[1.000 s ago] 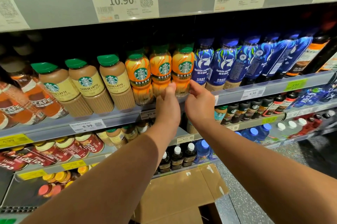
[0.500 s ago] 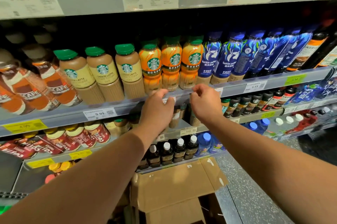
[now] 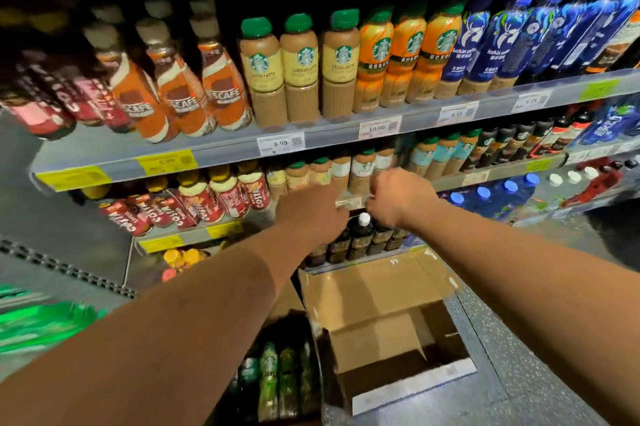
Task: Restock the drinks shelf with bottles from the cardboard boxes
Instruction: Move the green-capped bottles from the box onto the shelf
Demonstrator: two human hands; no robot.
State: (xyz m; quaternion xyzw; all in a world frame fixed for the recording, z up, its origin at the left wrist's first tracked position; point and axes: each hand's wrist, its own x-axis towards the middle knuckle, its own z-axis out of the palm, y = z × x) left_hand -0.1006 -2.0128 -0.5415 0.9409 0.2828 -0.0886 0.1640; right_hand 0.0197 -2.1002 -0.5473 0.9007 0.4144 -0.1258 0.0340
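Bottles (image 3: 360,241) crowd beneath left grip (image 3: 311,214) and right grip (image 3: 401,197); a stray knuckle could topple one. Whether either holds anything, I cannot tell.

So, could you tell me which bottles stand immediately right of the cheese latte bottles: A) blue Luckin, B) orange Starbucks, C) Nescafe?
B: the orange Starbucks bottles border the cheese latte bottles on the right, before the blue Luckin bottles begin.
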